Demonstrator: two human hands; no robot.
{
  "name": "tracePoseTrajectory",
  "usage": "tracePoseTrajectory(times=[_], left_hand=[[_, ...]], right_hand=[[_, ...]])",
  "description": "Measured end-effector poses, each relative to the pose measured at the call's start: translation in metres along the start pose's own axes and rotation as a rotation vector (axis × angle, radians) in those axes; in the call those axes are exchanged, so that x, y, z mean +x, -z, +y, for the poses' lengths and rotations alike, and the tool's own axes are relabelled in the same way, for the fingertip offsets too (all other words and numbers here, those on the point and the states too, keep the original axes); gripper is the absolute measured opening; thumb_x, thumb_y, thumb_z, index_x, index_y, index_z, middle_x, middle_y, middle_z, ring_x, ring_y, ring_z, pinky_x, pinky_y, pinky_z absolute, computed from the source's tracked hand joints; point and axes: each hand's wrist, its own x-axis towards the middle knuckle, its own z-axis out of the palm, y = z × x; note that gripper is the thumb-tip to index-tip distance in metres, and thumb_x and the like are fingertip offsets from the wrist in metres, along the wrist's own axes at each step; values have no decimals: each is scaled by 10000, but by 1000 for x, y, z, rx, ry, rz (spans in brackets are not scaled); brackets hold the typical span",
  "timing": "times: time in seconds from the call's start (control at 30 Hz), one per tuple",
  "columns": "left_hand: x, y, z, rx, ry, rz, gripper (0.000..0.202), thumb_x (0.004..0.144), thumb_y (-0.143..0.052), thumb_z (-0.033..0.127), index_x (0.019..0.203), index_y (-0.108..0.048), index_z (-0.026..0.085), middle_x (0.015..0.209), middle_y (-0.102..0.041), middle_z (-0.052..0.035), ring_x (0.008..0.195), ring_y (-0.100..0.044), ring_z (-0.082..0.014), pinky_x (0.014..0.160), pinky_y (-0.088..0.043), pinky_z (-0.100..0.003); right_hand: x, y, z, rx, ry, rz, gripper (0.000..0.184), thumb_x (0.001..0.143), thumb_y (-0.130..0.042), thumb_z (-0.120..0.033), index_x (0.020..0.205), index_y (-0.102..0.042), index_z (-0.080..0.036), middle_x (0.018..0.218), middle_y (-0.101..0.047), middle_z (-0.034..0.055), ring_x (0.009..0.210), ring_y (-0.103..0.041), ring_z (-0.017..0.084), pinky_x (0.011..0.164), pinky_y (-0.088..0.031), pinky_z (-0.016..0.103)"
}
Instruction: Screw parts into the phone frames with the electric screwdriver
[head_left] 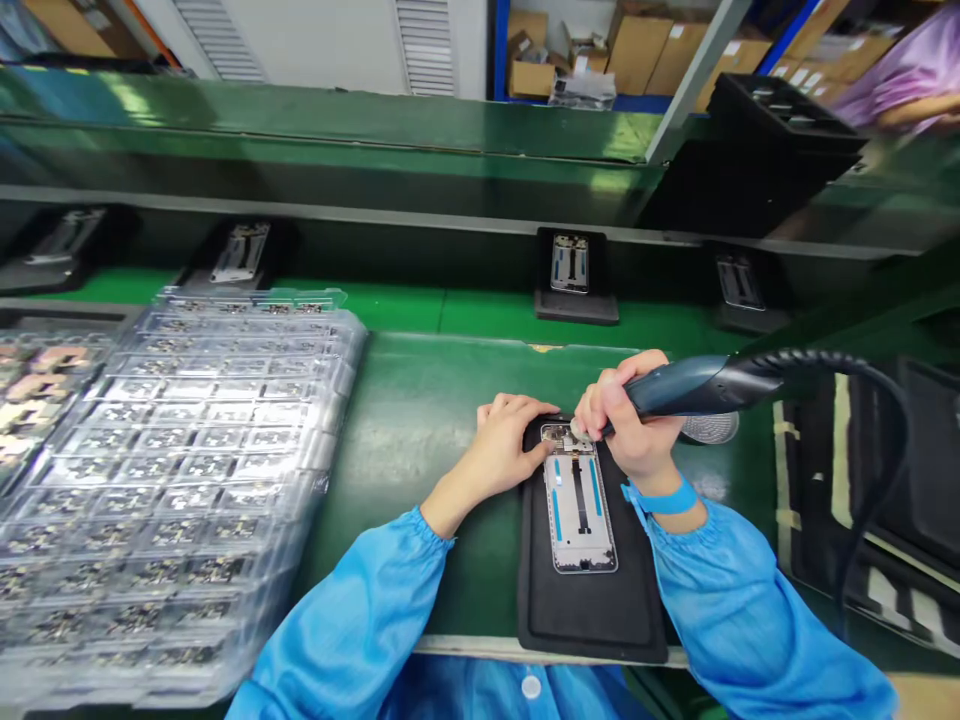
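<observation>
A white phone frame [578,510] with blue strips lies in a black holder tray [585,600] on the green bench. My left hand [510,440] rests on the tray's top left corner, fingers curled down against the frame's upper edge. My right hand [630,420] is wrapped round a dark electric screwdriver [697,385], its tip down on the top of the frame. A coiled black cable [877,400] runs off the tool to the right.
A stack of clear plastic trays [187,470] full of small parts fills the left. Several black holders with phone frames [570,265] sit on the belt behind. Black trays [780,130] stand at the back right, where another person's sleeve [900,70] shows.
</observation>
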Motion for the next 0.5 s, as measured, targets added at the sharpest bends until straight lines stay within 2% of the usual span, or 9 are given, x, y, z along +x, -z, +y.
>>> tracePoseTrajectory(times=[0.5], left_hand=[[0, -2, 1, 9, -19, 3, 471, 1118, -799, 283, 1588, -806, 306, 1578, -837, -111, 1506, -650, -405, 1314, -487, -635]], right_hand=[[2, -1, -4, -53, -36, 4, 556, 1041, -992, -647, 1073, -528, -343, 626, -551, -163, 392, -486, 113, 441, -529, 286]])
